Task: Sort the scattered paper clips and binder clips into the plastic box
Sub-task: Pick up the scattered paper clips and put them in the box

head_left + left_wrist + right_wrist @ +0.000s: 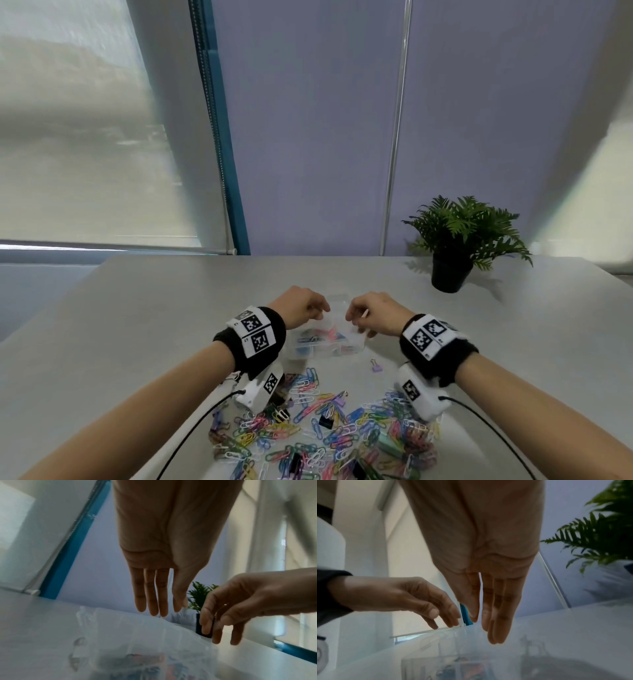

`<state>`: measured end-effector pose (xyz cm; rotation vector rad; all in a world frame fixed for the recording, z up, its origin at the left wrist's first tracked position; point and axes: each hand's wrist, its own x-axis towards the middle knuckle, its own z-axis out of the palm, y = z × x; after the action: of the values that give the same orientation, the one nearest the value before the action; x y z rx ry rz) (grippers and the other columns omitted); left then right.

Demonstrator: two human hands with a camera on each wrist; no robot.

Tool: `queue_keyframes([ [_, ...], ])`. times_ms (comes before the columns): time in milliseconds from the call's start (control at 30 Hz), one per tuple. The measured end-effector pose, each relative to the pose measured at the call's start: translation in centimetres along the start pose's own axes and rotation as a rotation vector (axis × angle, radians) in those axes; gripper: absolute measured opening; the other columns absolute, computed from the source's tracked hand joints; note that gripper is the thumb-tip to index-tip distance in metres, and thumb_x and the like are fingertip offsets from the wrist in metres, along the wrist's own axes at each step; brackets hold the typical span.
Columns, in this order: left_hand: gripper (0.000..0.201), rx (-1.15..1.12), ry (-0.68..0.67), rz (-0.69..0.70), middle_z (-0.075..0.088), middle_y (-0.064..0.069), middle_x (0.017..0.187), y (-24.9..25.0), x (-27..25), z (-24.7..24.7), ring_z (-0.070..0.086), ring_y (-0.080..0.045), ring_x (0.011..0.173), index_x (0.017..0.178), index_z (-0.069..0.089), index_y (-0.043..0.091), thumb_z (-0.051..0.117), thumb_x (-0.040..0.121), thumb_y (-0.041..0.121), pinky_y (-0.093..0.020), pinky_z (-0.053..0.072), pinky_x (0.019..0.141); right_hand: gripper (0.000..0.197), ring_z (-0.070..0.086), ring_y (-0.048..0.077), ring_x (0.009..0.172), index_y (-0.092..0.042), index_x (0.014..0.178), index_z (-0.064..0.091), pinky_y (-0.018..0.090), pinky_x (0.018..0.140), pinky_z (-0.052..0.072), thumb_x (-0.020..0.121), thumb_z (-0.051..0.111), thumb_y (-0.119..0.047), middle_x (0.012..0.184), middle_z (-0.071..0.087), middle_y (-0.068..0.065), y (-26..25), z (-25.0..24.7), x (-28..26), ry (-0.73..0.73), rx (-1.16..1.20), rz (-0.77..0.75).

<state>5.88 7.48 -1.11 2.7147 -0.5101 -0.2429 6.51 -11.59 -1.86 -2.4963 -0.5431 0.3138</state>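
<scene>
A clear plastic box (pixel 325 350) with coloured clips in its compartments stands mid-table. Its transparent lid (pixel 337 300) is raised behind it, and in the right wrist view the lid's edge (pixel 553 580) stands upright. My left hand (pixel 320 313) and right hand (pixel 356 322) hover over the box, on either side of the lid. The left fingers (pixel 452 616) touch the lid's left edge. The right fingers (pixel 496 628) point straight down at the box rim. A pile of coloured paper clips (pixel 325 431) with black binder clips (pixel 326 422) lies nearer to me.
A lone purple binder clip (pixel 376 366) lies right of the box. A potted fern (pixel 459 246) stands at the back right of the grey table (pixel 154 308). Cables run from both wrist cameras toward me.
</scene>
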Motion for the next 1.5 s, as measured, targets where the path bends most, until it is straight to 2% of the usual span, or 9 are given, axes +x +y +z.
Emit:
queue_keyframes([
  [133,0.027,0.040,-0.056,0.187,0.068,-0.008,0.114,3.3,-1.1,1.5,0.063,-0.021,0.103,0.114,0.065,0.012,0.053,0.090,0.007,-0.023,0.042,0.088,0.025,0.055,0.015,0.072,-0.007,0.102,0.065,0.009,0.049,0.040,0.084,0.049,0.001,0.089,0.062,0.005,2.9,-1.5,-2.8,-0.109,-0.236,-0.013],
  [333,0.031,0.094,-0.298,0.297,0.065,-0.014,0.117,9.1,1.3,5.2,0.061,-0.027,0.105,0.120,0.060,0.007,0.053,0.090,0.006,-0.028,0.043,0.087,0.033,0.046,0.017,0.092,-0.013,0.116,0.057,0.028,0.085,0.041,0.084,0.058,-0.007,0.107,0.054,0.004,7.4,-1.7,-6.4,-0.236,-0.471,0.162],
  [500,0.059,0.182,-0.396,0.216,0.053,-0.016,0.126,12.1,3.9,8.3,0.053,-0.032,0.111,0.128,0.048,0.006,0.073,0.078,0.024,-0.032,0.041,0.089,0.061,0.048,0.026,0.109,-0.016,0.125,0.043,0.036,0.093,0.041,0.073,0.076,-0.020,0.118,0.044,0.008,9.3,-0.9,-8.2,-0.268,-0.470,0.251],
  [733,0.044,0.140,-0.317,0.192,0.051,-0.006,0.096,13.2,5.0,10.6,0.056,-0.028,0.091,0.109,0.058,0.008,0.078,0.071,0.021,-0.033,0.045,0.082,0.046,0.050,0.021,0.092,-0.023,0.091,0.042,0.033,0.081,0.044,0.065,0.080,-0.024,0.093,0.044,-0.003,9.7,0.5,-9.3,-0.174,-0.380,0.232],
  [867,0.013,0.103,-0.407,0.180,0.063,-0.008,0.082,12.8,5.1,10.1,0.057,-0.022,0.074,0.083,0.063,0.007,0.073,0.074,0.007,-0.029,0.047,0.073,0.031,0.056,0.013,0.061,-0.026,0.059,0.049,0.022,0.062,0.045,0.074,0.052,0.001,0.069,0.063,-0.003,9.6,0.5,-9.6,-0.131,-0.282,0.179],
  [1000,0.010,0.074,-0.449,0.185,0.067,-0.011,0.084,12.1,5.0,9.9,0.057,-0.018,0.062,0.081,0.062,0.010,0.068,0.077,0.003,-0.029,0.049,0.073,0.036,0.058,0.013,0.060,-0.026,0.058,0.049,0.017,0.057,0.044,0.076,0.048,0.004,0.065,0.063,-0.001,9.3,0.6,-10.0,-0.081,-0.240,0.181],
  [1200,0.024,-0.007,-0.390,0.214,0.065,-0.004,0.075,11.5,4.6,8.9,0.056,0.000,0.050,0.095,0.066,0.004,0.075,0.075,0.013,-0.009,0.042,0.051,0.028,0.057,0.021,0.075,-0.019,0.080,0.052,0.032,0.073,0.050,0.068,0.062,0.003,0.079,0.057,0.003,8.6,1.1,-9.8,-0.024,-0.159,0.235],
  [1300,0.012,-0.107,-0.290,0.220,0.056,0.010,0.064,10.5,3.8,7.0,0.057,-0.006,0.058,0.089,0.066,0.009,0.071,0.078,0.010,-0.011,0.043,0.054,0.026,0.059,0.017,0.062,-0.015,0.081,0.055,0.030,0.064,0.052,0.067,0.060,0.006,0.072,0.058,0.003,8.8,1.2,-9.8,-0.010,-0.062,0.251],
  [1500,0.012,-0.293,-0.015,0.092,0.062,-0.004,0.069,4.5,1.4,0.9,0.057,0.004,0.048,0.090,0.067,0.001,0.061,0.081,-0.003,-0.012,0.051,0.048,0.017,0.058,0.006,0.044,-0.005,0.082,0.061,0.019,0.050,0.053,0.076,0.061,0.011,0.065,0.059,0.006,9.1,0.3,-9.6,-0.015,0.348,0.257],
])
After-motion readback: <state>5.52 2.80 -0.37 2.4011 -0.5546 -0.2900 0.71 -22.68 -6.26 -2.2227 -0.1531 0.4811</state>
